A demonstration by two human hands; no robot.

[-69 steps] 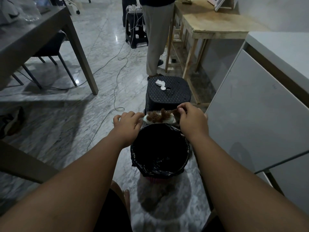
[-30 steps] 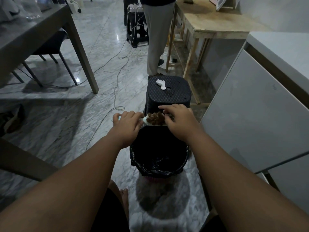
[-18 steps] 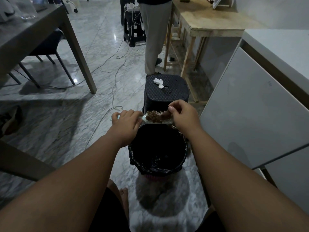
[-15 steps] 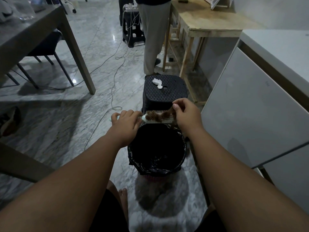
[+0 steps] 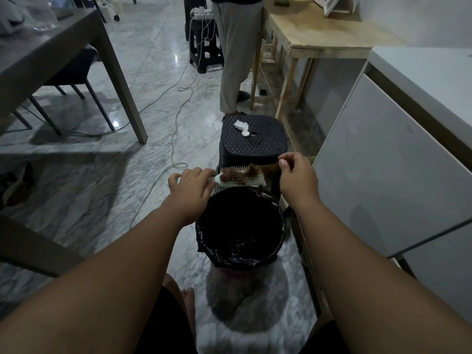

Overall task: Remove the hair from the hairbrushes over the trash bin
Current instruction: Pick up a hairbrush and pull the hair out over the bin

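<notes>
Left hand [image 5: 190,186] wrapped around the handle of a pale hairbrush [image 5: 240,178], grip pressed together on it; handle mostly hidden under the fingers. Brush held level, bristles up, over the far rim of the trash bin [image 5: 240,226].

Brown hair [image 5: 245,173] tangled in the bristles, thickest at the left and middle of the brush head; a strand pulled out toward the right end. Right hand [image 5: 296,177] at that right end, thumb and forefinger pinching the hair clump, other fingers curled.

Bin is round, lined with a black bag, standing on the marble floor [image 5: 102,180] between the person's forearms. Inside reads dark; contents cannot be told.

Just beyond the brush: a black plastic stool [image 5: 252,146] with a crumpled white scrap [image 5: 242,127] on its seat. A second person's legs [image 5: 233,60] stand behind the stool, beside a wooden tabletop [image 5: 319,31]. White cabinet [image 5: 388,162] along the right. Cable [image 5: 176,118] trails across the floor.
</notes>
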